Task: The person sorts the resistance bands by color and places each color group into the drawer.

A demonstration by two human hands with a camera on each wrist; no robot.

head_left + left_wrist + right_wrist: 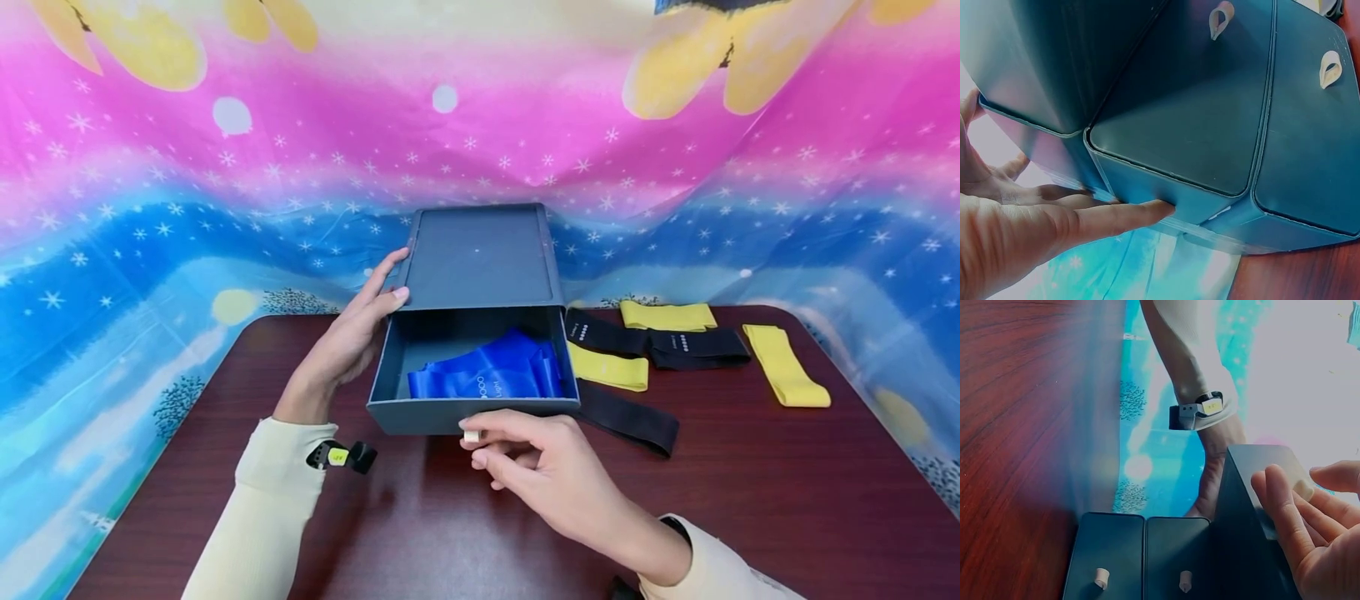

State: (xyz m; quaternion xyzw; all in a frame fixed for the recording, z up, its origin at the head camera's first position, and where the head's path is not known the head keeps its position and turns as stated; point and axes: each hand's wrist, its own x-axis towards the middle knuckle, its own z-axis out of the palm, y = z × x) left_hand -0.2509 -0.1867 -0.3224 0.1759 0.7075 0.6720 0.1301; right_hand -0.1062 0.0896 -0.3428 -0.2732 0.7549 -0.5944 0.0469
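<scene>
Centrally, a smooth dark-grey drawer point(420, 419) holds glossy blue bands point(491, 372); right fingers point(513, 427) grasp its pale tab point(472, 436), left fingers point(384, 271) extend against the casing point(480, 258).

The head view is bright and fairly sharp, with a pale sheen on the glossy table point(465, 546) and shadow beneath the pulled-out drawer point(420, 419), while the wrist views look hazy and blue-tinted, with dim drawer fronts point(1179, 119) in the left and a backdrop point(1254, 356) partly washed to white in the right.
</scene>
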